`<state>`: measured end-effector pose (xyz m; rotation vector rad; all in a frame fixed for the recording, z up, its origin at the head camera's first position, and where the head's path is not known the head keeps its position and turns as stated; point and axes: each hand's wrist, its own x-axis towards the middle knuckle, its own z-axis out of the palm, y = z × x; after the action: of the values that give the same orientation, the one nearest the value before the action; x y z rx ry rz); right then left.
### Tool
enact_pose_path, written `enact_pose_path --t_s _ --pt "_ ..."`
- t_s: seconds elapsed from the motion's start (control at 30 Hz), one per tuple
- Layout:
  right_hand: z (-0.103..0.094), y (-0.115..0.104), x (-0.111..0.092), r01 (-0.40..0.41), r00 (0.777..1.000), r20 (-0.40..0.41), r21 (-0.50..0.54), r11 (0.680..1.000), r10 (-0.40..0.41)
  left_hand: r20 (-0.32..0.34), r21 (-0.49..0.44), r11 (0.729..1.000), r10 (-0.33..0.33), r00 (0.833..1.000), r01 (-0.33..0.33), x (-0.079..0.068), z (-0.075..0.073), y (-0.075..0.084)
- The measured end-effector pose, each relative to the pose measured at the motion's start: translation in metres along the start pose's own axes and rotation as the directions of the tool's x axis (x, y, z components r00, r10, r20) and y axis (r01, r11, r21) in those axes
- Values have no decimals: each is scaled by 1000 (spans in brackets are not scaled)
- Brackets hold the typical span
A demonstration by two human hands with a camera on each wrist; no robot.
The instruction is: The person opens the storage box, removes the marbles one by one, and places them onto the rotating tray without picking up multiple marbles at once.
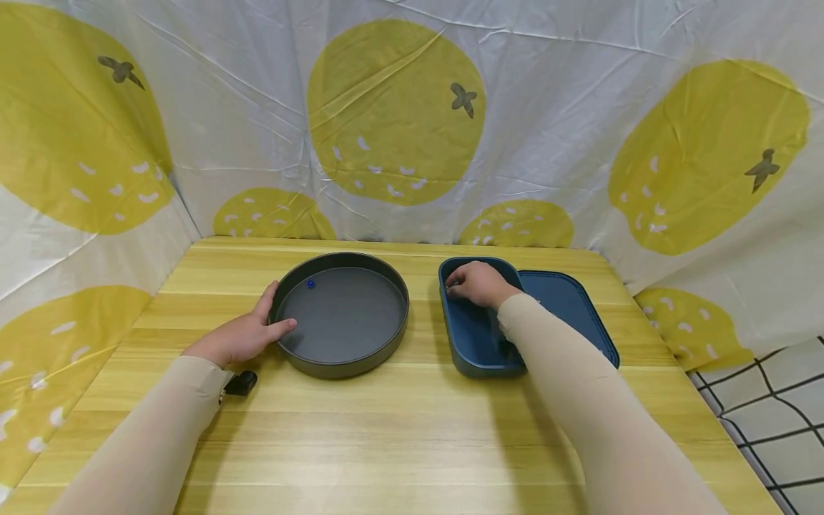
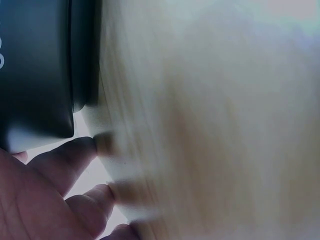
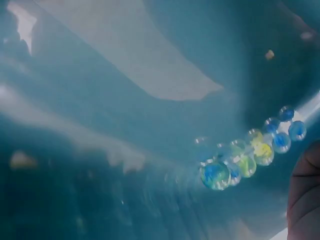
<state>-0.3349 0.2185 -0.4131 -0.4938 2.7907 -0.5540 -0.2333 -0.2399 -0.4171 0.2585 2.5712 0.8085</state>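
My left hand [image 1: 243,335] is at the left side of a round dark grey pan [image 1: 344,363]. The thumb crosses over the rim; the fingers lie fairly straight along the outer wall. A small blue marble [image 1: 311,284] sits inside the pan near its far left. My right hand [image 1: 479,283] reaches into a blue rectangular box [image 1: 473,336], fingers bent toward the far left corner. In the right wrist view, several clear glass marbles [image 3: 245,165] with blue, green and yellow swirls line the box wall beside a finger [image 3: 306,195]. Whether the fingertips pinch a marble is hidden.
A flat blue lid [image 1: 569,304] lies against the right side of the box. The pan and box stand apart on the wooden table [image 1: 360,436]. A white cloth [image 1: 547,129] with yellow fruit hangs behind; a black wire grid [image 1: 772,415] is at the right.
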Motion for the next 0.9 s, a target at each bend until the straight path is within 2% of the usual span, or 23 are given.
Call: enact_pose_path --t_s 0.4,0.57,0.7,0.9 --pt "-20 -2 -11 -35 997 -69 145 989 45 6 -10 1000 0 1000 0 2 1 -3" --pt "-28 -9 -15 -13 993 -110 184 983 33 3 8 1000 7 1000 -7 1 -1 -2" --pt "-35 -20 -13 15 993 -121 193 981 8 4 2 1000 11 1000 -11 0 -1 -1" --pt "-42 -53 -13 61 993 -111 245 967 -34 2 -7 1000 9 1000 -9 0 -1 -2"
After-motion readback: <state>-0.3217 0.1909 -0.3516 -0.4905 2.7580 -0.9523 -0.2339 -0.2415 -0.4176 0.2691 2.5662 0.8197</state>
